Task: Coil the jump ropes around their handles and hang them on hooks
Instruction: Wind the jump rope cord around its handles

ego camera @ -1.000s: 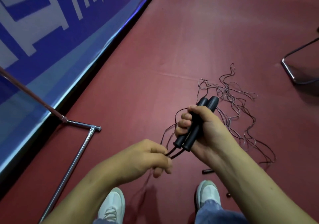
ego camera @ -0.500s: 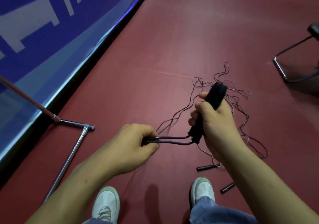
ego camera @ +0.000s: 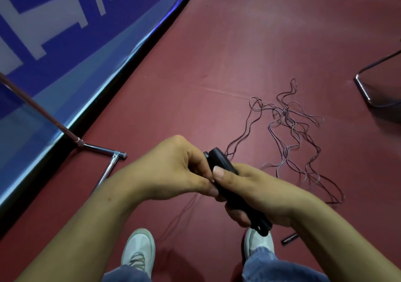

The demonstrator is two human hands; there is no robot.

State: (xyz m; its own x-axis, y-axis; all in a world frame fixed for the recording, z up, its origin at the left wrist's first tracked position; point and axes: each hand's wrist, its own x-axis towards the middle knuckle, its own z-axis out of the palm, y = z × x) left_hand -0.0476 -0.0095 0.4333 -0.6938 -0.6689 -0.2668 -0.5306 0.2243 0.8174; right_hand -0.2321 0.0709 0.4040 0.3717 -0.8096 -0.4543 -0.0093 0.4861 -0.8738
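right hand (ego camera: 267,197) grips both black handles (ego camera: 223,166), fingers (ego camera: 237,217) wrapped round; left hand (ego camera: 169,171) pinches their top end. thin rope (ego camera: 286,129) trails on the floor (ego camera: 238,42): light, limp, tangle-prone, best taken near the handles.

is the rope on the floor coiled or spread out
Spread out: the rope lies in loose tangled loops on the floor, none visibly wound round the handles in the right hand.

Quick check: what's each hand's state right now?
Left hand: closed, fingers pinching at the upper end of the black handles.
Right hand: closed, gripping the same handles.
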